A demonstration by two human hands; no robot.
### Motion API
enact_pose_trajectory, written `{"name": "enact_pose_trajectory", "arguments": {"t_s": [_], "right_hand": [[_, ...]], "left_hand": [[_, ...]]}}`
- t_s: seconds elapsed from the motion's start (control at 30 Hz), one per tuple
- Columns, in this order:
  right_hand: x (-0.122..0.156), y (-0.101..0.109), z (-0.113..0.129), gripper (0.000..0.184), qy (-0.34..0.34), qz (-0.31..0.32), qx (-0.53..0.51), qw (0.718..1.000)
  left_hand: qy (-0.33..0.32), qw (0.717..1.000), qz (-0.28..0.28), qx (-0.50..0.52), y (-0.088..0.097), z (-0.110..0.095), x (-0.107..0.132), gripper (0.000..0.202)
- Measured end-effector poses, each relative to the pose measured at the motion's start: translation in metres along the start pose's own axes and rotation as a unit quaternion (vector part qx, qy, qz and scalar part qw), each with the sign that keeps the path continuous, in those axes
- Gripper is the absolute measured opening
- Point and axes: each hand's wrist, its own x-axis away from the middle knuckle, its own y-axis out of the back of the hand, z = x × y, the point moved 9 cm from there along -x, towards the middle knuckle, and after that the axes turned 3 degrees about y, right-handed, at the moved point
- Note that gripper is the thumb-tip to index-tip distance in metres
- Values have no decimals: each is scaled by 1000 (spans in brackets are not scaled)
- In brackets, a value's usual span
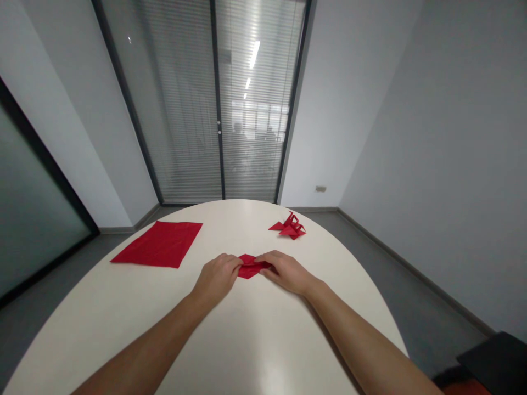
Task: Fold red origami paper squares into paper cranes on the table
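Observation:
Between my two hands, at the middle of the table, lies a small folded piece of red paper [248, 270] with a crease running across it. My left hand [219, 274] pinches its left corner, fingers closed. On the right side, my right hand [287, 270] grips the other edge between thumb and fingers, the fingertips partly over the paper. Beyond the right hand, several folded red paper cranes [292, 227] sit bunched together. To the left, apart from both hands, a flat sheet of red paper [162, 244] is spread out.
Everything rests on a round white table [239, 340] whose curved edge runs around the far side. Glass panels with blinds [185, 109] stand behind it. A dark chair [498, 362] shows at the lower right, beside the table.

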Motion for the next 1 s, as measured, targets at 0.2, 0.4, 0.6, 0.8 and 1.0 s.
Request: {"name": "enact_pose_trajectory", "arguments": {"t_s": [0.2, 0.4, 0.6, 0.8, 1.0], "right_hand": [[-3, 1, 1, 27, 2, -6, 6, 1000], [-4, 4, -2, 30, -23, -11, 20, 999], [-3, 5, 4, 30, -12, -9, 16, 1000], [-4, 1, 0, 23, -17, -7, 16, 1000], [-2, 7, -11, 20, -68, -54, -90, 992]], "left_hand": [[-27, 999, -16, 14, 9, -12, 5, 23], [-19, 1000, -6, 0, 5, -11, 3, 24], [-14, 1000, -20, 5, 2, -3, -1, 22], [-5, 998, -41, 45, 6, -2, -1, 21], [18, 991, -99, 84, 13, 4, 2, 22]]}}
